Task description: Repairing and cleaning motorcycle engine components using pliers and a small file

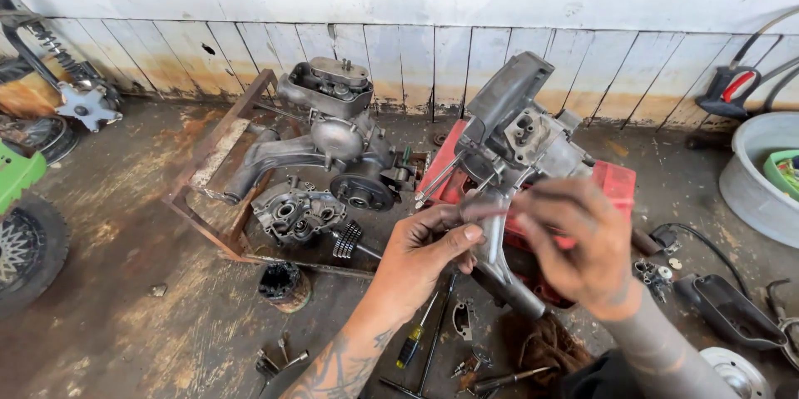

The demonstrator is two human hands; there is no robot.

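Left hand (424, 249) and blurred right hand (578, 245) gripping grey engine casing (512, 137) propped on red crate (612, 183). Left of crate: second engine (333, 137) in rusty metal frame (208, 174). Before crate: yellow-handled screwdriver (412, 341) on floor.

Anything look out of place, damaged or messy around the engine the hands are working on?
Yes. The engine sits tilted on a red crate rather than flat. Small tools and loose parts, including a screwdriver, lie scattered on the stained floor. The right hand is motion-blurred; the left hand touches the engine's arm.
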